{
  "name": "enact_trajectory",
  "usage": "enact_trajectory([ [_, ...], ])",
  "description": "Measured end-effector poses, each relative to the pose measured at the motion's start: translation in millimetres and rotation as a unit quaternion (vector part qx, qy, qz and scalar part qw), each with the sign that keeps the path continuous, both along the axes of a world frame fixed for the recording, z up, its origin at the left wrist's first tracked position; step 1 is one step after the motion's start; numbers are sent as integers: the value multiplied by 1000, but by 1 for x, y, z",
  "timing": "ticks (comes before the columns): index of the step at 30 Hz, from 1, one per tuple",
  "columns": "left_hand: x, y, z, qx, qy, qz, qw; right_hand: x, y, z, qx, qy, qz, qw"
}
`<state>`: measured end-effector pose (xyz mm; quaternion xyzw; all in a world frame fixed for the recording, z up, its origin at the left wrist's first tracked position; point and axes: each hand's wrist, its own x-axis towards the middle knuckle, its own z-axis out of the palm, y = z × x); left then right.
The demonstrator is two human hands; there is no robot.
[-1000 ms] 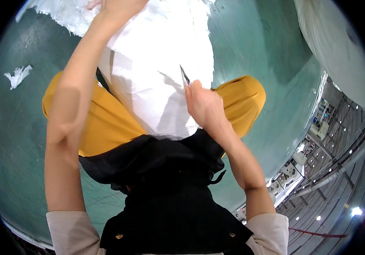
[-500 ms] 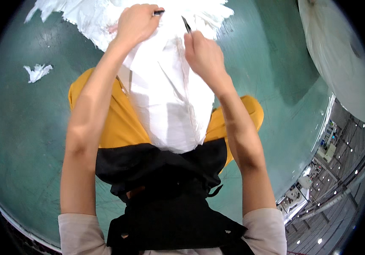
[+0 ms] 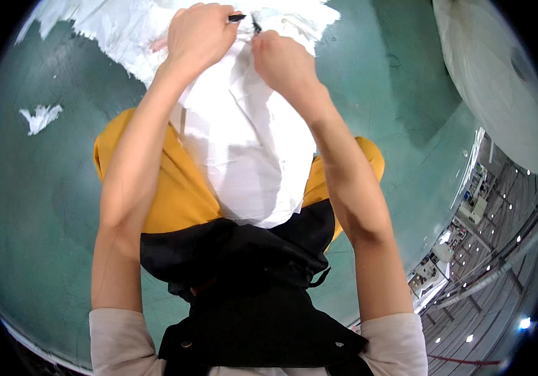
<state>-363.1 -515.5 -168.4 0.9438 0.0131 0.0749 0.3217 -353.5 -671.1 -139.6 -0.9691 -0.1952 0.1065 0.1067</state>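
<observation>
White fabric (image 3: 237,144) is spread over my lap and runs forward into a ragged, torn-looking heap. My left hand (image 3: 200,36) is closed above the far part of the fabric. From its fingers sticks the short dark end of a small pointed tool (image 3: 236,18). Just right of it, my right hand (image 3: 284,62) is closed around another slim dark pointed tool (image 3: 256,25), its tip up and close to the left one. The exact kind of either tool is too small to make out, since my fingers cover most of both.
A small white scrap (image 3: 40,119) lies on the green floor (image 3: 37,188) to the left. Pale translucent sheeting (image 3: 494,81) bulges at the upper right. Beyond the floor's right edge are shelves or equipment (image 3: 444,250). My crossed legs in yellow trousers (image 3: 178,182) lie beneath the fabric.
My right hand has moved left and a little farther away, bringing its tool close to the one in my left hand. The fabric beneath has shifted and its long fold looks flatter.
</observation>
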Motion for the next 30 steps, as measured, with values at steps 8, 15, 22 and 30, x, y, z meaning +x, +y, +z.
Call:
enact_trajectory([
  [8,3,2,2,-58,-5,1,998,-45,-23,26,-57,84,-19,995],
  [15,1,8,3,-49,28,-25,998,-94,-75,52,-128,168,-42,977],
  [22,-1,11,-4,-61,-59,-19,996,17,2,26,-28,7,25,999],
  [30,5,6,13,-56,64,-7,996,13,3,18,-73,65,44,994],
])
